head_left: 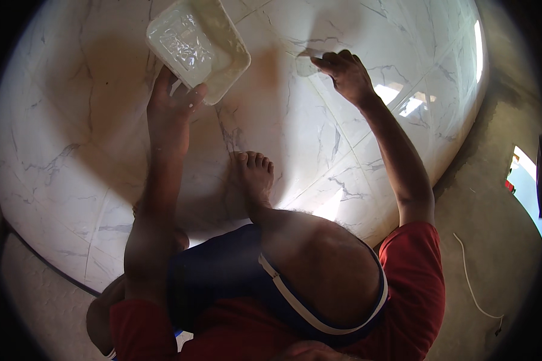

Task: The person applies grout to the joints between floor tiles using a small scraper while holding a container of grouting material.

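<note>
My left hand grips the near edge of a whitish rectangular plastic tub, its fingers under the rim. The tub is tilted, and a wet, glossy pale layer shows inside. Small white specks dot the left fingers. Off to the right, my right hand is closed, pinching a thin flat piece low over the floor tiles. Its exact kind is too unclear to tell. A pale greenish patch shows beside the fingertips, over a tile joint.
White marble-patterned tiles with thin joints spread under both hands. My bare foot stands on them between my arms. Bare grey concrete lies to the right, with a thin white cable on it. Bright reflections glare near my right wrist.
</note>
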`<state>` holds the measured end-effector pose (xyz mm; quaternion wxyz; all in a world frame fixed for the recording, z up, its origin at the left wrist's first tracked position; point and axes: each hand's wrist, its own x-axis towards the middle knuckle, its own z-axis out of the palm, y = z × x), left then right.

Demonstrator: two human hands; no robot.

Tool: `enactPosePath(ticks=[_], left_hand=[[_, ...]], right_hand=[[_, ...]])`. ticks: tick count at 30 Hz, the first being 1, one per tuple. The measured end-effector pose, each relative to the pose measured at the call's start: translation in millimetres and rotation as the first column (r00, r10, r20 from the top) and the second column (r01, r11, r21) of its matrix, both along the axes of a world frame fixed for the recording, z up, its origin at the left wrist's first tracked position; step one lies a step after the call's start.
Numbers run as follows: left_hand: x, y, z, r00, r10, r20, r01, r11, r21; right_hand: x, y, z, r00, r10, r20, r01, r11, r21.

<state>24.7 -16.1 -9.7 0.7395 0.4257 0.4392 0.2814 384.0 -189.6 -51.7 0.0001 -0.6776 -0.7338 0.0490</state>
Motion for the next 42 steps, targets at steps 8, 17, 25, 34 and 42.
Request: enactPosePath(ticks=[8,17,25,34,42], left_hand=[[17,-23,-21,0.991,-0.133,0.015,0.134,0.988,-0.076],[27,-47,-32,0.974,-0.226,-0.025,0.220,0.963,-0.157],[6,-32,-39,0.996,-0.073,-0.047,0.067,0.990,-0.122],[4,-26,-31,0.999,-0.029,-0.018,0.027,0.994,-0.102],[17,-26,-23,0.995,-0.102,-0.006,0.101,0.987,-0.122]], right_hand=[[-14,-89,36,0.975,-0.218,-0.049,0.214,0.974,-0.075],[-92,4,74,0.902,-0.369,-0.223,0.400,0.910,0.113],[-53,108,17,0.926,-0.370,0.075,0.369,0.929,0.030],[-61,71,4,0.947,-0.296,0.121,0.308,0.946,-0.100],[-72,-105,25,0.906,-0.409,0.112,0.421,0.900,-0.117]])
